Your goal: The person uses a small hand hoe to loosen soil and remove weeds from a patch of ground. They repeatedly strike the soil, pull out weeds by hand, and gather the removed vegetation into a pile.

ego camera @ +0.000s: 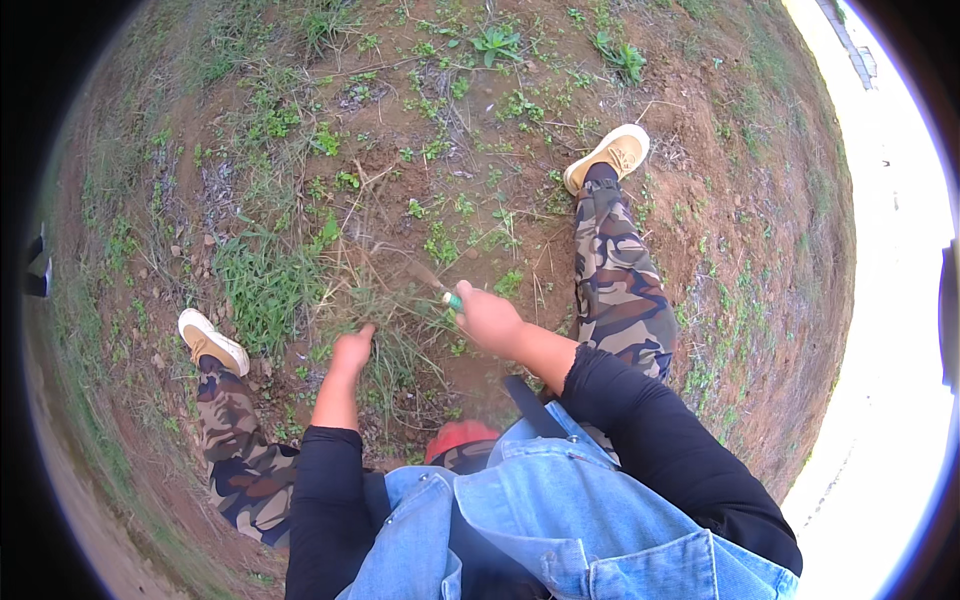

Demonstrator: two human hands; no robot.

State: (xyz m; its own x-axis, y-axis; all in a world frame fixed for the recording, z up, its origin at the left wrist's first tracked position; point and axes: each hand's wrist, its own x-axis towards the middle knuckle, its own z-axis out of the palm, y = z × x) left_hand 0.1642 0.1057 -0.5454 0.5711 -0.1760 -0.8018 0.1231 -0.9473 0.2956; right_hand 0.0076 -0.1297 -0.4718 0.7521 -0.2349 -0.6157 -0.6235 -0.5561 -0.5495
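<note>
My left hand (pixel 352 349) is closed at the edge of a clump of long grass (pixel 394 356), its fingertips partly lost among the blades. Green blades hang to the right of its fingers, while dry stalks (pixel 364 255) stick out above. In my right hand (pixel 487 319) is a small hand tool with a green handle (pixel 453 301) and a flat, rusty-looking metal blade (pixel 425 274). The blade points up and left towards the clump, and slight blur hides whether it touches the stalks. Brown soil lies under both hands.
A dense patch of green weeds (pixel 266 289) grows left of the clump. My shoes (pixel 611 157) rest on the soil, legs spread wide. A red object (pixel 459 439) shows between my legs, partly hidden. Leafy plants (pixel 496 46) stand farther ahead; a bright pale strip (pixel 885 300) runs along the right.
</note>
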